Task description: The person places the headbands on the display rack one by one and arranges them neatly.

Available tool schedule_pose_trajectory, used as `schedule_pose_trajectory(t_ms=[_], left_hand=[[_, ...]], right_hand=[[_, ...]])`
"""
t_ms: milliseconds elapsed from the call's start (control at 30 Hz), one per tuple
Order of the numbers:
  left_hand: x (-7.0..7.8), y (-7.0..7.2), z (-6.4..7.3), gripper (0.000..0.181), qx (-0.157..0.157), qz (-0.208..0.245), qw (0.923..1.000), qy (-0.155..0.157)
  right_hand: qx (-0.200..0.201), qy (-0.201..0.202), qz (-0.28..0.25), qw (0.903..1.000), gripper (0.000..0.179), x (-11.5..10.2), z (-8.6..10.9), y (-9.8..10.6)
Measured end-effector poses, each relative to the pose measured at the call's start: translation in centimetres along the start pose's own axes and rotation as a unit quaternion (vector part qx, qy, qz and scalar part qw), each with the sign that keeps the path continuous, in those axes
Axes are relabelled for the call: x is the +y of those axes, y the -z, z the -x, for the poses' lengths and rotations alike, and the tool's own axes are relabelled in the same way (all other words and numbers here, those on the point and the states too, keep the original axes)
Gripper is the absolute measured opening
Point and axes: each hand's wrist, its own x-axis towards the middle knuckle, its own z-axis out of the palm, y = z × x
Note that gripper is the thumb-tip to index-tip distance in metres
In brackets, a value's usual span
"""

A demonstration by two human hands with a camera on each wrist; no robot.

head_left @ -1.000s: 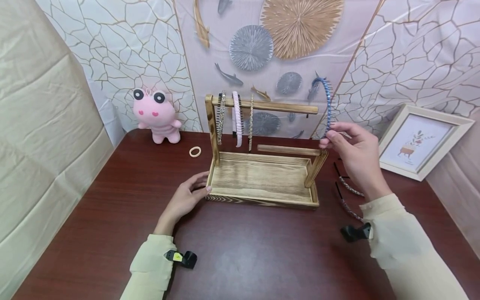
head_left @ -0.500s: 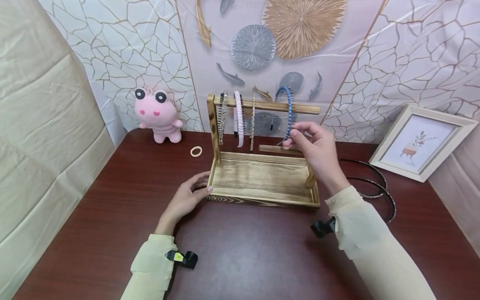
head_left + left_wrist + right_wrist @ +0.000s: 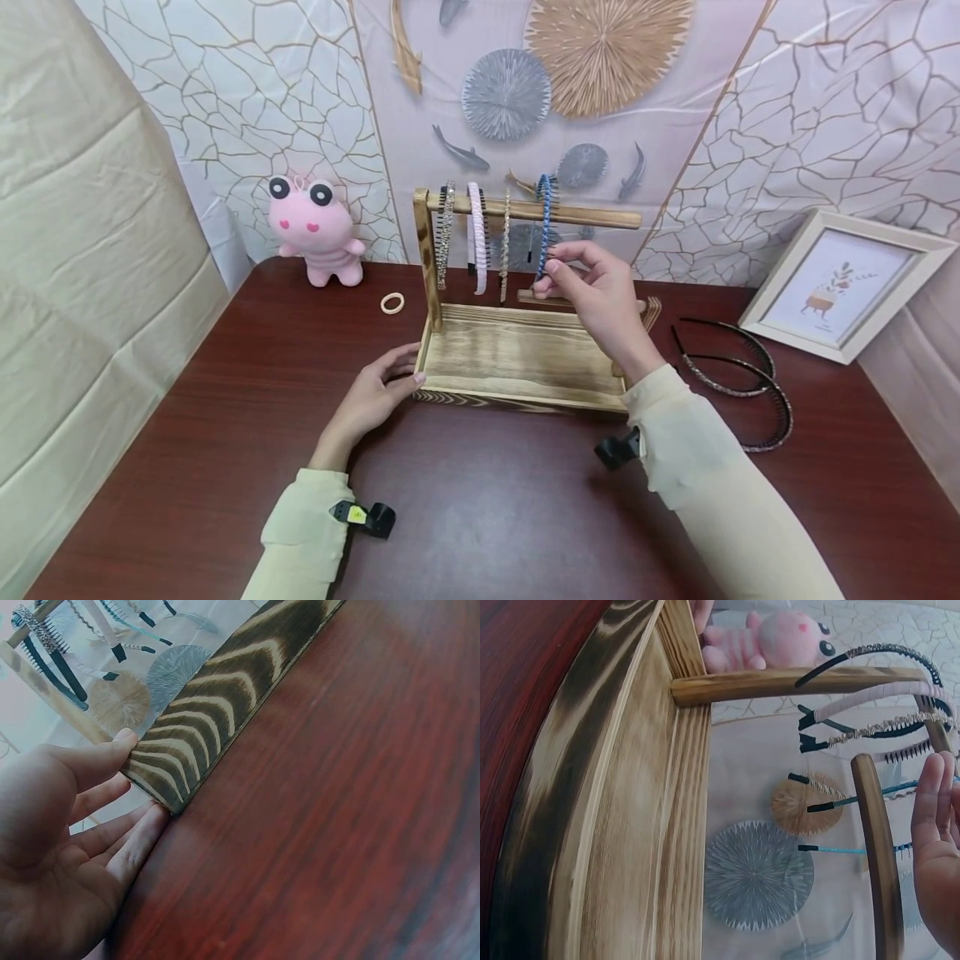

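Note:
My right hand [image 3: 592, 287] pinches a blue headband [image 3: 545, 229] near one lower end. That headband arches over the upper bar [image 3: 603, 217] of a wooden headband stand [image 3: 517, 354]. To its left on the same bar hang a glittery headband [image 3: 447, 250], a pale pink headband [image 3: 478, 250] and a thin gold beaded headband [image 3: 505, 258]. My left hand [image 3: 380, 385] holds the left end of the stand's tray, its thumb and fingers at the patterned corner in the left wrist view. In the right wrist view, my right hand's [image 3: 939, 847] fingertips are partly cut off.
Two dark glittery headbands [image 3: 785, 412] lie overlapping on the table, right of the stand. A leaning picture frame [image 3: 825, 279] stands behind them. A pink plush toy [image 3: 318, 229] sits at the back left, with a small pale ring [image 3: 392, 303] near the stand. A lower bar [image 3: 536, 297] crosses behind the tray.
My right hand has carried the blue headband leftward, from beyond the upper bar's free right end to near its middle. The left hand stays at the tray corner.

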Motion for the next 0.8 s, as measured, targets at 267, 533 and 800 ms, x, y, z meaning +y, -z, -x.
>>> schedule_pose_trajectory(t_ms=[267,533,800], left_hand=[[0.16,0.08,0.04,0.052,0.000,0.000,1.0000,0.000],[0.12,0.07,0.03,0.052,-0.002,0.001,1.0000,0.001],[-0.15,0.08,-0.09,0.052,-0.003,0.006,1.0000,-0.001]], right_hand=[[-0.011,0.007,-0.001,0.9999,0.017,0.06,-0.23,-0.77],[-0.006,0.001,0.016,0.9999,0.018,0.05,-0.23,-0.83],[-0.003,-0.010,0.014,0.9998,0.019,-0.07,-0.19,-0.84]])
